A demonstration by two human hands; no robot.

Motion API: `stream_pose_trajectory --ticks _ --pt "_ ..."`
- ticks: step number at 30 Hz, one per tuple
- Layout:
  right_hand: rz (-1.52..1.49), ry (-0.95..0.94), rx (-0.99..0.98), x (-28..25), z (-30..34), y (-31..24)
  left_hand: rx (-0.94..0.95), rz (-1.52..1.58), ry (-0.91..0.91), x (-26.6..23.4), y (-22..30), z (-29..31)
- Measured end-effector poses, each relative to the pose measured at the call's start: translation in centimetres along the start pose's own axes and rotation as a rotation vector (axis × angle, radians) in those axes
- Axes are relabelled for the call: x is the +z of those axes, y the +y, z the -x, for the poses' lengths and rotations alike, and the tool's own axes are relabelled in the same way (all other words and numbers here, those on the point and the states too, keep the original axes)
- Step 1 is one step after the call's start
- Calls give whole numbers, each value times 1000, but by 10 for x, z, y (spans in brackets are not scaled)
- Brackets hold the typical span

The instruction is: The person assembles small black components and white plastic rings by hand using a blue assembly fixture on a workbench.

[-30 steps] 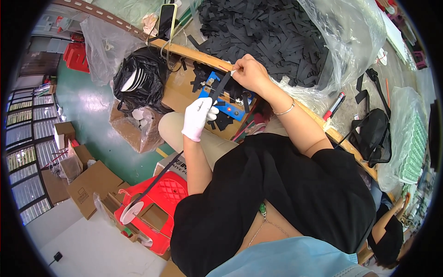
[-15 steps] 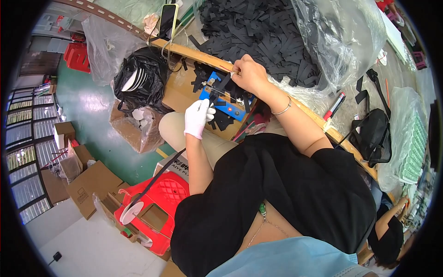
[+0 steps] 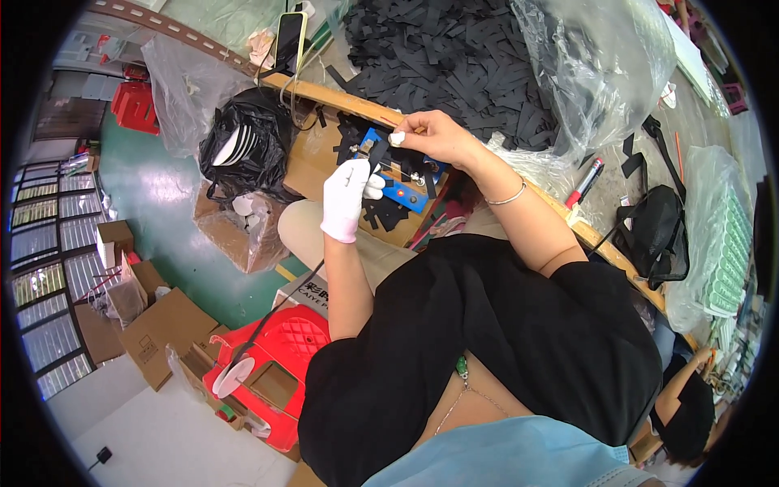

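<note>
My left hand (image 3: 346,199), in a white glove, is closed around a black strap (image 3: 376,156) beside a blue bench device (image 3: 404,196) with metal fittings and a thin rod. Behind that hand the strap runs down to a white reel (image 3: 234,377) on a red plastic stool (image 3: 302,331). Bare, with a bracelet at the wrist, my right hand (image 3: 441,138) hovers above the device, thumb and forefinger pinched. Something small and white (image 3: 397,139) sits at its fingertips; whether it is held or wrapped on them is unclear. Cut black pieces (image 3: 385,213) lie around the device.
Beyond a wooden rail (image 3: 341,98) lies a big heap of black strips (image 3: 442,65) in clear plastic (image 3: 600,73). A phone (image 3: 292,40), a red marker (image 3: 586,183) and a black bag (image 3: 657,235) lie on the table. To the left stands a black plastic bag (image 3: 258,130).
My right hand has drawn back slightly from the rail toward me, and the white bit at its fingertips now shows. The left hand has shifted slightly toward me.
</note>
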State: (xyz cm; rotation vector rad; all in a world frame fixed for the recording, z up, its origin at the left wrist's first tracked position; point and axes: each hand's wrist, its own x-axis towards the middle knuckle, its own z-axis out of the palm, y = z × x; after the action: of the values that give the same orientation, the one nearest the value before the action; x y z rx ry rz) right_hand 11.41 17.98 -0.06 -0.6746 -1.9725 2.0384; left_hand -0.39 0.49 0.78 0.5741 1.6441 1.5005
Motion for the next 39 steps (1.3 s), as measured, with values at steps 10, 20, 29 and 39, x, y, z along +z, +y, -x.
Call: stream_pose_trajectory --ticks 10,20,29,39 --pt "415 175 -141 -1 -3 1 -103 -68 -11 -8 -8 5" --pt "156 131 86 -7 -5 1 -27 2 -21 -5 0 7" --pt "-55 -10 -29 -3 -11 16 -40 -3 -31 -4 -4 5" --pt "726 365 -89 7 -19 6 -119 -53 1 -27 -24 4"
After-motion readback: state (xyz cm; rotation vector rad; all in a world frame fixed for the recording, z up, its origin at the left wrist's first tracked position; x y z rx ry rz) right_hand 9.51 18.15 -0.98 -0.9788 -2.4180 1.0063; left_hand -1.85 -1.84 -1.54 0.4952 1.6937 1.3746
